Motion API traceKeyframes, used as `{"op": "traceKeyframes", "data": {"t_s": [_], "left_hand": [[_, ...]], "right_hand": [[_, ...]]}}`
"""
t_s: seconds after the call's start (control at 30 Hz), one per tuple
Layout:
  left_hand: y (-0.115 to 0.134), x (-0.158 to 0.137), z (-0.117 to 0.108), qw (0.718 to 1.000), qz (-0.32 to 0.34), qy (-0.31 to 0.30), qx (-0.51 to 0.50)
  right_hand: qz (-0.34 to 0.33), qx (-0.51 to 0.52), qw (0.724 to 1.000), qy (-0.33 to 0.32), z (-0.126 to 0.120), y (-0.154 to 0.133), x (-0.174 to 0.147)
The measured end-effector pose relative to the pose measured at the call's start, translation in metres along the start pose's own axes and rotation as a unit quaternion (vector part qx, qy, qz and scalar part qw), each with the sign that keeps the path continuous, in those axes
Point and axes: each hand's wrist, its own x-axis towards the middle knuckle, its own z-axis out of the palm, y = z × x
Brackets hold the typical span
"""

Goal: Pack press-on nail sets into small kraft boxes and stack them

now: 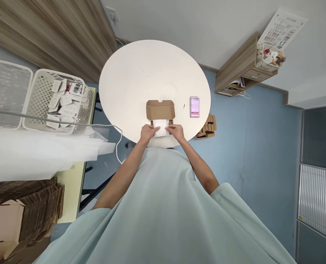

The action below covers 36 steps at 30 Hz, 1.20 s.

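White packet [161, 132] held in both hands over an open cardboard box [160, 111]

Left hand [147, 134] and right hand [177, 132] each pinch one side edge of the packet, thumbs on top and pointing towards each other; gripping from opposite sides seems to keep it flat. Some fingers are hidden underneath, so whether they also touch the box walls cannot be told. The packet lies between the fingers, over the box's base; how deep it sits is unclear. Just beyond the fingers, the lid is folded back, which appears to leave the base open to them. All this is at the near edge of a round white worktop [152, 66], probably for easy reach. To the right of the right fingers, well apart, lies a phone [194, 107] with a blurred pink screen, seemingly out of the way yet visible. Farther right, small boxes [208, 126] are piled beyond the rim. Well left of the left fingers are a perforated basket [32, 106] of papers, white sheets [42, 154] and stacked cardboard [39, 209].
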Motion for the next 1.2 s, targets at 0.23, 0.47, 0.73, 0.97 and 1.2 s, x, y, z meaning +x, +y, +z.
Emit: {"op": "traceKeyframes", "data": {"t_s": [0.23,0.47,0.73,0.97,1.2], "left_hand": [[-0.001,0.016,0.014,0.987,0.029,0.025,0.156],[-0.013,0.019,0.026,0.977,0.037,0.024,0.209],[-0.014,0.019,0.034,0.947,0.067,0.000,0.314],[-0.002,0.024,0.023,0.961,0.104,0.079,0.245],[0.021,0.070,-0.007,0.980,0.117,0.143,0.077]], "right_hand": [[0.002,-0.132,0.991,0.031,-0.003,0.002,0.013],[-0.034,-0.264,0.964,0.019,0.007,0.000,0.021],[-0.043,-0.371,0.928,-0.007,0.017,0.001,0.028],[-0.078,-0.327,0.942,0.018,0.003,-0.009,0.034],[-0.078,-0.197,0.971,0.114,-0.036,-0.033,0.073]]}}
